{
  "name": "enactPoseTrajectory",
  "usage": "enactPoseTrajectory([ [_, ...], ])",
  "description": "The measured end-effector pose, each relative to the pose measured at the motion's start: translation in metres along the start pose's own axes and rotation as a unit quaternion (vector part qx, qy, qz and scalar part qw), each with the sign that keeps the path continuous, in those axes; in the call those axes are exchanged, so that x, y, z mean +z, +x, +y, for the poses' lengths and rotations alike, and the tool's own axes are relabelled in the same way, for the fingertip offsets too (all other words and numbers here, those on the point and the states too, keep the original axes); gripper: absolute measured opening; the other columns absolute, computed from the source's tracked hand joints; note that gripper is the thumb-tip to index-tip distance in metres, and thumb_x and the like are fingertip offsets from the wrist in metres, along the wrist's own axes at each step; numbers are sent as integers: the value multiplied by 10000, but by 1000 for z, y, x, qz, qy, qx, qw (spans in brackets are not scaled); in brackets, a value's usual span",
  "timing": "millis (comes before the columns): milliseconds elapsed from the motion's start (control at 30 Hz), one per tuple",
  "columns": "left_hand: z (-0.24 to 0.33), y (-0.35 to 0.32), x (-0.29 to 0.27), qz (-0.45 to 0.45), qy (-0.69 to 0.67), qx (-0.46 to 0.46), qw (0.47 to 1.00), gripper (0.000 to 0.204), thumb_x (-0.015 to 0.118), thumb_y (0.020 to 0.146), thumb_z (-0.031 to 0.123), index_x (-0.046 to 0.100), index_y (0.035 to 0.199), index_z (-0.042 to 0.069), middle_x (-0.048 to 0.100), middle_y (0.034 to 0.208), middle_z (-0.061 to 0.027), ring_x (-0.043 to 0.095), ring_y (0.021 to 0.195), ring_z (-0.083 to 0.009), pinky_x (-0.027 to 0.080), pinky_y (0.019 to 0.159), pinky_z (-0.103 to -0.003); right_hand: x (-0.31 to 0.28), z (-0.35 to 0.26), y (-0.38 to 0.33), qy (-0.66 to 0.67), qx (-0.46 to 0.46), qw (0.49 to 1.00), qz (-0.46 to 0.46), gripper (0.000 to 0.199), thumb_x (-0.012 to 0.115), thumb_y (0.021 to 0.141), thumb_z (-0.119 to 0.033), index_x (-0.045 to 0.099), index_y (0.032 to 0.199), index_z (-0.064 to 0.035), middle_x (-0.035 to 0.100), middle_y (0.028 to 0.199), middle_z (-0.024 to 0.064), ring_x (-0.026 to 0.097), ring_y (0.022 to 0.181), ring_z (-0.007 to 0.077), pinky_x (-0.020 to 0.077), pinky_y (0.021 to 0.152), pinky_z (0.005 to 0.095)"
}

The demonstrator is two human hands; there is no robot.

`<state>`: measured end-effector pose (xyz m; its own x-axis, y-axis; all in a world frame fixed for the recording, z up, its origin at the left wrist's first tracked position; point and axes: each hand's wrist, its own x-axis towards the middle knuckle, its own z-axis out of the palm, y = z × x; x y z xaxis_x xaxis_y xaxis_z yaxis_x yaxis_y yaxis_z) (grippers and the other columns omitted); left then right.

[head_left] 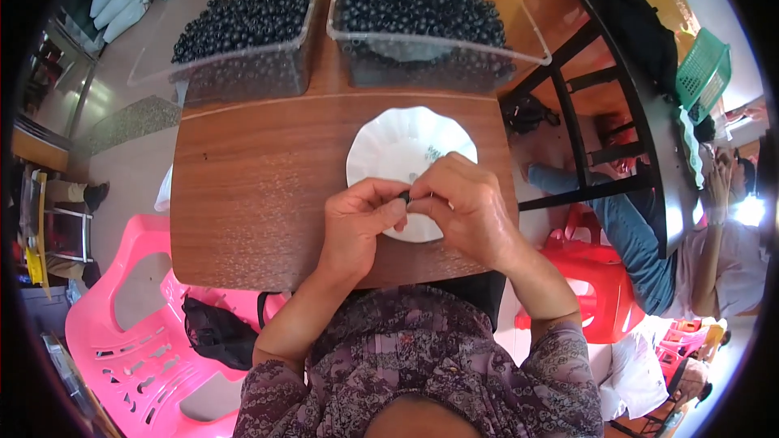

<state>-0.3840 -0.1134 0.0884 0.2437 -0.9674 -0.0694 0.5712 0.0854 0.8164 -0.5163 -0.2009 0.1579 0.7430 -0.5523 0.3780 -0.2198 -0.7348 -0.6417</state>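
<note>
My left hand (363, 217) pinches a small dark round piece (404, 195) between thumb and forefinger, above the near side of a white fluted plate (375, 146). My right hand (471, 209) meets it there, fingertips pinched together against the piece. Whatever else is between the right fingertips is too small to make out. Tiny dark-green specks or a printed mark show on the plate's right part. The plate lies on a brown wooden table (235, 170), and both wrists cross the table's near edge.
Two clear plastic bins full of small black round pieces, a left bin (243, 73) and a right bin (430, 69), stand at the table's far side. A pink chair (114, 300) with a black bag (215, 332) is at left. Rightward are a red stool (600, 292) and a seated person (718, 268).
</note>
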Motion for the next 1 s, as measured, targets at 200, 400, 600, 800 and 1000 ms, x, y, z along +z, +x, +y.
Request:
enactPoseTrajectory([
  [200, 8, 2, 5, -38, -150, -85, 984, 213, 600, 840, 42, 584, 1020, -71, 627, 881, -112, 574, 708, -167, 468, 648, -291, 6, 5, -13, -87, -98, 988, 85, 212, 689, 574, -25, 634, 779, -30, 582, 764, 67, 548, 697, 222, 439, 576, 317],
  [400, 8, 12, 6, -17, -176, -136, 975, 190, 562, 870, 51, 578, 1025, -57, 610, 859, -100, 564, 711, -167, 462, 655, -309, 7, 2, -12, -192, -163, 963, 99, 370, 610, 513, -65, 648, 877, -7, 583, 894, 81, 538, 742, 236, 450, 635, 334],
  [600, 8, 27, 1, -38, -214, -137, 966, 168, 550, 876, 46, 577, 1005, -57, 601, 841, -122, 553, 698, -175, 455, 653, -305, -34, 39, 23, -52, -79, 988, 120, 121, 654, 729, -23, 633, 846, -2, 621, 808, 90, 583, 712, 203, 461, 618, 300],
  [800, 0, 34, 1, -33, -202, -179, 962, 170, 559, 871, 44, 576, 1006, -59, 601, 848, -128, 548, 690, -174, 456, 660, -290, -84, 96, 127, -18, 125, 977, 169, 139, 606, 723, -12, 657, 849, 17, 658, 738, 125, 627, 705, 176, 480, 664, 291],
  [1000, -4, 37, -3, -35, -206, -192, 959, 169, 560, 872, 39, 574, 1007, -61, 604, 857, -130, 549, 721, -169, 456, 659, -282, -79, 161, 196, -182, 33, 981, 54, 152, 612, 679, -11, 658, 823, -30, 644, 714, 131, 626, 682, 258, 482, 628, 342],
])
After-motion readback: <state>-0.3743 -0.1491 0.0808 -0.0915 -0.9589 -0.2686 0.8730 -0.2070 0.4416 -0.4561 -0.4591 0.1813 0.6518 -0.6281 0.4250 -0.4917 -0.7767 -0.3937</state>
